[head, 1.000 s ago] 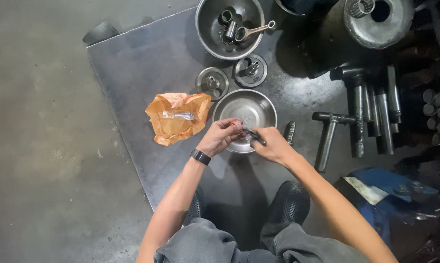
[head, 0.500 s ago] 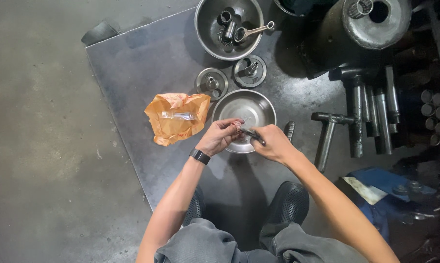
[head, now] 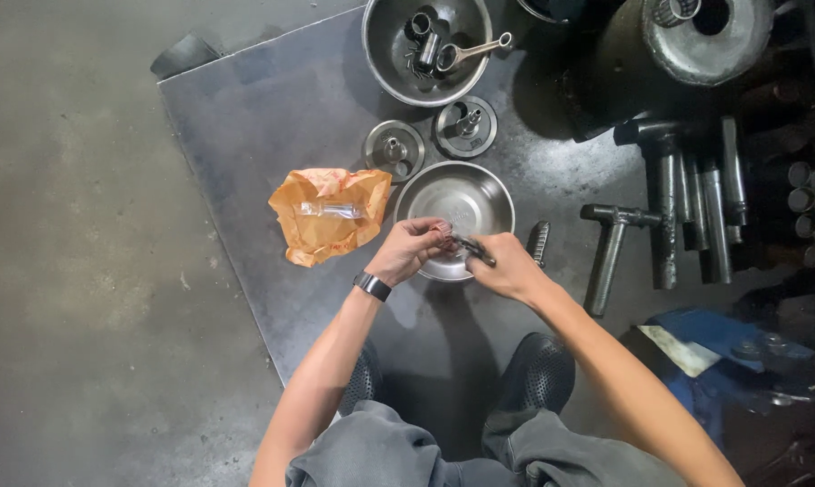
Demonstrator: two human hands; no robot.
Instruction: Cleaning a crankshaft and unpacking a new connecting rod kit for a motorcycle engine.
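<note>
My left hand (head: 410, 251), with a dark band on its wrist, pinches a small reddish part over the near rim of a shiny steel bowl (head: 457, 203). My right hand (head: 507, 269) grips a thin dark tool (head: 472, 249) whose tip meets that part. Both hands hover above a dark metal sheet (head: 272, 108) on the floor. An orange plastic bag (head: 331, 216) with a small clear-wrapped piece on top lies just left of the bowl.
A larger steel bowl (head: 425, 54) with sleeves and a connecting rod sits further away. Two round metal discs (head: 394, 149) (head: 466, 126) lie between the bowls. Heavy T-handled tools (head: 610, 243) and several metal bars (head: 696, 198) lie at right, a big cylinder (head: 705, 36) beyond them.
</note>
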